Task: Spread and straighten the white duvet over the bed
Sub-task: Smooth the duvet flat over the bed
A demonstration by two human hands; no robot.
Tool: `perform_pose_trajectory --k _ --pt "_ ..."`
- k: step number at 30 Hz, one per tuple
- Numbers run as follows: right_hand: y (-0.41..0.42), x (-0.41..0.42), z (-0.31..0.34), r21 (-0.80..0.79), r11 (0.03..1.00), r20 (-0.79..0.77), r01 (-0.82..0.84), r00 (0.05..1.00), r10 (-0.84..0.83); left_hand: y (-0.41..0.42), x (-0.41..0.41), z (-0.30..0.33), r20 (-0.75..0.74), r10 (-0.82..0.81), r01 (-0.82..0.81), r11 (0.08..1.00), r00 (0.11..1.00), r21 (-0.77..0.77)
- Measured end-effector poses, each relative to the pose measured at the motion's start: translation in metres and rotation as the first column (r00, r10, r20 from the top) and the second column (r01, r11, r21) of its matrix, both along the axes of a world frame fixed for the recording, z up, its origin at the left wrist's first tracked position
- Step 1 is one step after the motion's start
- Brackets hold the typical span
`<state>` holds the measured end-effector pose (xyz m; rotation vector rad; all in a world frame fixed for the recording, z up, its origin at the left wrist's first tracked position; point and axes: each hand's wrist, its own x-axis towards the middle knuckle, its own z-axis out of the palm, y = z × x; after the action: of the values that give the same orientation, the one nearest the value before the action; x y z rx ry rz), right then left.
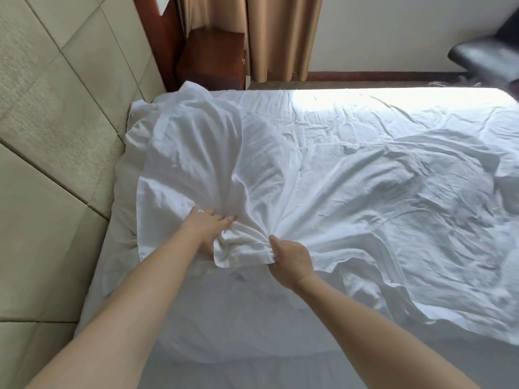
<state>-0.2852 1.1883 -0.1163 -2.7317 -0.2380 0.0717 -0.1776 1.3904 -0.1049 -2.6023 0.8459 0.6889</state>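
Bed (213, 329) fills the view, with bare sheet showing along the near side and the padded headboard (56, 130) at left. Duvet (351, 169) lies crumpled across the far and right parts, bunched into a knot of folds near the head end, draped partly over a pillow (132, 141) at the headboard. Near edge ragged and wavy, well short of the near side of the bed. Curtain (280, 35), nightstand (213, 57) and a dark chair (486, 57) beyond the far side.

Left hand (206, 228) pressed into the bunched cloth, fingers (224, 220) laid over the folds and partly buried under the hem; probably gripping, though the curl is hidden. Right hand (290, 261) clamped on the gathered edge, fingers curled under and out of sight.

Likely trouble from here:
- Pulling from one gathered point, not from the corners: skews the duvet and deepens the radiating creases.
- Hands so close together: little spread gained, one side left short.
- Hard tug toward the near side: may drag the pillow off its place.
- Slack on the right left untouched: wrinkles stay.
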Motion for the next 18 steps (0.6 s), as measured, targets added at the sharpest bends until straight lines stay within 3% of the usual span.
perform_pose_trajectory --k 2,5,8,11,14,18 --pt "0.000 0.002 0.003 -0.021 1.000 -0.085 0.016 0.996 -0.018 0.008 -0.005 -0.001 -0.003 0.028 -0.028 0.999 1.000 -0.044" --pt "-0.001 0.004 0.007 -0.042 0.994 -0.089 0.102 0.990 -0.105 0.032 -0.018 -0.008 0.001 0.112 -0.111 0.990 0.994 -0.083" --pt "-0.001 0.010 0.003 -0.017 0.979 -0.086 0.203 0.975 -0.204 0.063 -0.034 -0.014 0.099 0.198 -0.206 0.976 0.975 0.074" --pt "0.005 0.011 -0.008 0.024 0.966 -0.131 0.258 0.959 -0.253 0.082 -0.042 -0.017 0.212 0.278 -0.310 0.941 0.937 0.138" --pt "0.014 0.008 -0.018 0.068 0.946 -0.163 0.317 0.939 -0.303 0.080 -0.038 -0.013 0.286 0.250 -0.292 0.950 0.925 0.114" --pt "0.017 0.004 -0.025 0.167 0.913 -0.134 0.372 0.926 -0.353 0.067 -0.026 -0.026 0.316 0.145 -0.151 0.988 0.937 -0.006"
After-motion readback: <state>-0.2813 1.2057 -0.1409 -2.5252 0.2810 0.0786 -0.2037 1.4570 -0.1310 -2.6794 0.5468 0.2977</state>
